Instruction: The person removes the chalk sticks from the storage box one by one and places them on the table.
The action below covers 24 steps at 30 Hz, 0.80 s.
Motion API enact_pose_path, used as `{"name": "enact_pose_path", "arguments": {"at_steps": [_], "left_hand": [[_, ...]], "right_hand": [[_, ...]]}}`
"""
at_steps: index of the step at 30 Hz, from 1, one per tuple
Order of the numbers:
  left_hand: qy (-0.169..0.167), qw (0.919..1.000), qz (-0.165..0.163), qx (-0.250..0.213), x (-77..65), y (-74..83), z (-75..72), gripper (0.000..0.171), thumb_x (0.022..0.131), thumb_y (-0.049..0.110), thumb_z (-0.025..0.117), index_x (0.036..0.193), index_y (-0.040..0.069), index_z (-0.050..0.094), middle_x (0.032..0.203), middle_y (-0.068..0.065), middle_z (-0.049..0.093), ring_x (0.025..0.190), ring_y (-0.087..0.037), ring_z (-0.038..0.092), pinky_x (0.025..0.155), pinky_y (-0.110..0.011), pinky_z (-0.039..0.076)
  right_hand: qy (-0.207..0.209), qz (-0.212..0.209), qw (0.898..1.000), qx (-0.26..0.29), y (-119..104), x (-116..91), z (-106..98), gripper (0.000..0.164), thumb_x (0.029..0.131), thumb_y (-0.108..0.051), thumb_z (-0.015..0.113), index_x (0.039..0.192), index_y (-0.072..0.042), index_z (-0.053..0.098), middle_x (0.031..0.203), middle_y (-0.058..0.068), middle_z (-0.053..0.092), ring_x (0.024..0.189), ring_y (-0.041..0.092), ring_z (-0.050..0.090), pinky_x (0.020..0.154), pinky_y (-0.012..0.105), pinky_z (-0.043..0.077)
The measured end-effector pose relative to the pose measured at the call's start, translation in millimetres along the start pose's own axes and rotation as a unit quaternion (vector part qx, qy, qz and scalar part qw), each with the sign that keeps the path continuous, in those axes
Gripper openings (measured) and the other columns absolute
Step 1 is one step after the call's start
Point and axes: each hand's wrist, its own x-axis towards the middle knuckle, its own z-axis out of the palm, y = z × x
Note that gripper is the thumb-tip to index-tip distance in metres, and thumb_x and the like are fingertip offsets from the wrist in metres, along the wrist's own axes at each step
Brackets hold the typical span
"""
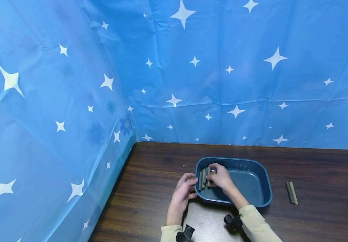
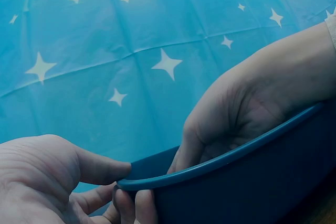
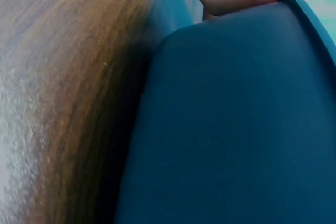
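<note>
A dark blue plastic basin (image 1: 246, 161) stands on the table, with several short, thin sticks (image 1: 203, 178), dull green and grey, side by side at its left end. My left hand (image 1: 182, 191) holds the basin's left rim; in the left wrist view its thumb (image 2: 102, 167) lies at the rim with fingers bent beneath. Reaching over the near wall, my right hand (image 1: 221, 177) is inside the basin and pinches a brownish stick (image 1: 208, 173) beside the others. The basin wall hides the right fingertips in both wrist views.
Two more short sticks (image 1: 292, 193), one dark and one green, lie together on the brown wooden table (image 1: 325, 174) right of the basin. A blue star-patterned sheet (image 1: 210, 84) hangs behind the table and along its left side.
</note>
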Motion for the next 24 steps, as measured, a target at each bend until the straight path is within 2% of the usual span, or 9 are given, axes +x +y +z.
{"name": "enact_pose_path", "arguments": {"at_steps": [6,14,19,24], "left_hand": [[-0.001,1.0,0.0,-0.003,0.2,-0.4,0.2,0.016,0.097,0.009,0.062,0.111,0.01,0.054,0.088,0.0,0.062,0.065,-0.006,0.057,0.054,-0.019,0.048],[0.004,1.0,0.0,-0.005,0.3,-2.7,1.1,0.015,0.097,0.009,0.062,0.11,0.01,0.054,0.086,0.0,0.061,0.065,-0.006,0.057,0.055,-0.02,0.048],[0.001,1.0,-0.002,-0.008,0.9,-3.3,1.8,0.014,0.097,0.009,0.062,0.108,0.011,0.055,0.084,0.0,0.061,0.064,-0.006,0.057,0.054,-0.019,0.049],[0.001,1.0,0.001,-0.005,0.9,-1.4,1.1,0.014,0.096,0.009,0.062,0.108,0.01,0.055,0.085,0.0,0.06,0.065,-0.007,0.056,0.053,-0.019,0.049]], "right_hand": [[-0.003,0.007,1.0,0.013,-0.6,1.2,-7.5,0.046,0.097,0.007,0.064,0.14,0.011,0.049,0.092,0.018,0.067,0.076,0.024,0.07,0.067,0.038,0.062],[0.004,-0.001,0.999,0.039,1.7,-2.6,-19.1,0.047,0.097,0.006,0.063,0.141,0.011,0.049,0.104,0.024,0.067,0.085,0.026,0.071,0.071,0.041,0.063],[0.006,-0.017,0.997,0.079,-4.0,-10.7,-43.2,0.051,0.099,0.003,0.063,0.146,0.009,0.045,0.111,0.024,0.066,0.093,0.027,0.071,0.078,0.044,0.062],[0.016,-0.025,0.995,0.099,-8.1,-21.2,-72.3,0.056,0.1,-0.001,0.064,0.151,0.006,0.042,0.119,0.023,0.063,0.096,0.025,0.071,0.081,0.041,0.062]]}}
